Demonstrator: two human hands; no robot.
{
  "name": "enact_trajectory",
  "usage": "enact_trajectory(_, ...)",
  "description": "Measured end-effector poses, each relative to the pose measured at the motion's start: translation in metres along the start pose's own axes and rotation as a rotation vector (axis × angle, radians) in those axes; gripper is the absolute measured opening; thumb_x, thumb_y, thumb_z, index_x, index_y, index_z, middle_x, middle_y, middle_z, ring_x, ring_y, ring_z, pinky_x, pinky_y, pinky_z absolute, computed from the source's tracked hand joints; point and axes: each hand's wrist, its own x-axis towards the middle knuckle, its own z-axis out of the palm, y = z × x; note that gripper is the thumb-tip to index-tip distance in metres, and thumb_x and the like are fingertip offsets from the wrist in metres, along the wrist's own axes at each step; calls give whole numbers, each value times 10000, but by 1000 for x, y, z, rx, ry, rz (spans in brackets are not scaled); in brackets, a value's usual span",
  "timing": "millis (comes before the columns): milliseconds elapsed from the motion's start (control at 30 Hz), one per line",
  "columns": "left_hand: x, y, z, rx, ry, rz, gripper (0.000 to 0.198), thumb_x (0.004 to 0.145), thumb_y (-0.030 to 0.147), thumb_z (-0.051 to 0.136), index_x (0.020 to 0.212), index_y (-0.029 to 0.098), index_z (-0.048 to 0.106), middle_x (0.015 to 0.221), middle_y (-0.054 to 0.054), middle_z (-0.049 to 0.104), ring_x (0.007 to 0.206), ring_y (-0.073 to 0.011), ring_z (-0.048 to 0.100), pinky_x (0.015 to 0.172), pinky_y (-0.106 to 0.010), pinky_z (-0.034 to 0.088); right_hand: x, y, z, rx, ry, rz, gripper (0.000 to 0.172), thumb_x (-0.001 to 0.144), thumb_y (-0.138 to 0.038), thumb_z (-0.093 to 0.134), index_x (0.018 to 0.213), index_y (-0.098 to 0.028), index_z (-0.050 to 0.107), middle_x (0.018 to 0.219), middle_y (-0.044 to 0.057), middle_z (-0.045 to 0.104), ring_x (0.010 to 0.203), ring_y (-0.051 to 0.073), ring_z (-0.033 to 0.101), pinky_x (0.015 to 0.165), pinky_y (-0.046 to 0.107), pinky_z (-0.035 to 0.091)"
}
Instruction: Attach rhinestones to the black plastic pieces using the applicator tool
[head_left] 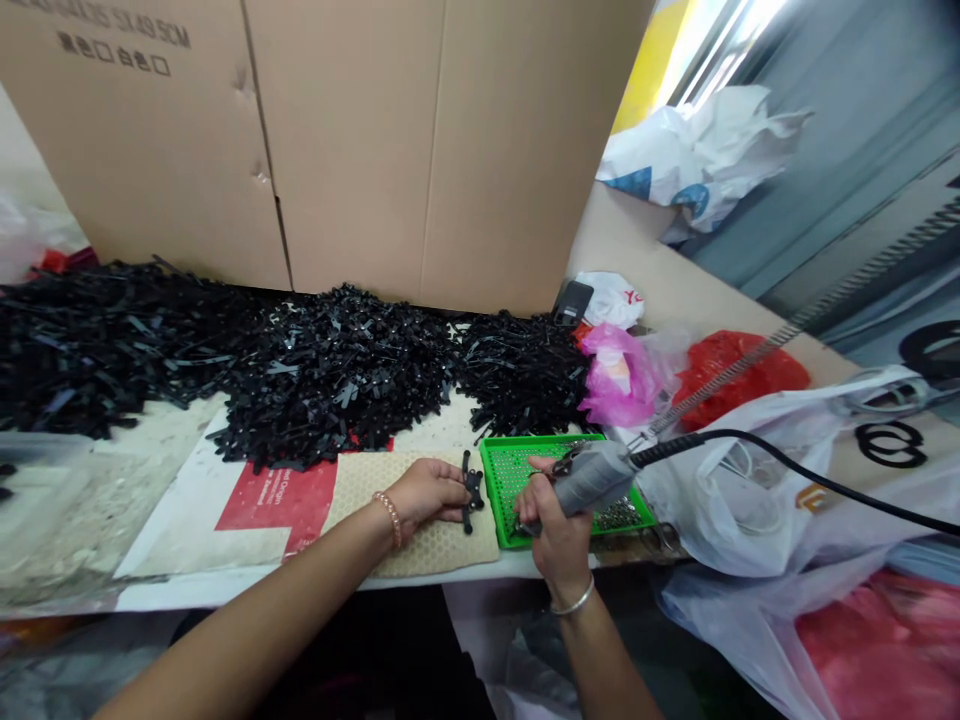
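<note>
My left hand (429,496), a beaded bracelet at its wrist, is closed with its fingertips on a small black jointed part (468,515). That part lies over the right side of a beige honeycomb-patterned pad (360,490). In my right hand (559,540) is a grey electric screwdriver (600,478) with a black cord, my fingers wrapped round its body. Its tip points left and down over a green perforated tray (495,480) with small metal screws (619,512) at its right side. My right hand partly hides the tray.
Heaps of black strip-like parts (337,370) line the back of the table before a large cardboard box (360,150). A coiled spring (750,350) slants from the screwdriver to the upper right. Pink (622,375), red (742,380) and white (750,500) plastic bags crowd the right.
</note>
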Motion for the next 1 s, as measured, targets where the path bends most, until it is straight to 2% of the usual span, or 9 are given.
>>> enact_trajectory(100, 0, 0, 1, -5, -14, 9, 181, 507, 103, 776, 652, 98, 667, 650, -32, 659, 598, -117, 612, 596, -228, 534, 8, -19, 7, 84, 54, -15, 339, 764, -383, 717, 1010, -191, 585, 488, -98, 395, 421, 87, 373, 454, 223, 367)
enact_trajectory(233, 1, 0, 1, -4, -29, 23, 184, 512, 118, 789, 644, 95, 662, 632, -23, 644, 573, -103, 598, 579, -212, 526, 21, -37, 29, 228, 91, -62, 323, 742, -447, 716, 927, -209, 598, 458, -110, 353, 397, 72, 322, 452, 205, 365)
enact_trajectory(433, 4, -4, -1, 5, -15, 41, 160, 520, 113, 751, 639, 97, 645, 630, -15, 625, 576, -106, 585, 580, -231, 535, 34, -20, 61, 310, 58, 2, 320, 736, -445, 738, 889, -199, 602, 467, -104, 377, 409, 67, 328, 442, 191, 343)
enact_trajectory(567, 5, -4, -1, 5, -5, 27, 155, 516, 99, 726, 651, 100, 651, 629, -14, 623, 579, -108, 584, 573, -231, 530, 36, -11, 64, 315, 48, 15, 296, 748, -415, 747, 885, -191, 609, 465, -101, 385, 414, 63, 332, 440, 185, 339)
enact_trajectory(1000, 5, -4, -1, 19, -2, 23, 153, 511, 107, 689, 656, 98, 641, 600, -2, 604, 570, -100, 570, 576, -229, 524, 36, -7, 62, 297, 49, -7, 292, 750, -416, 744, 876, -189, 609, 460, -101, 390, 411, 60, 334, 435, 182, 343)
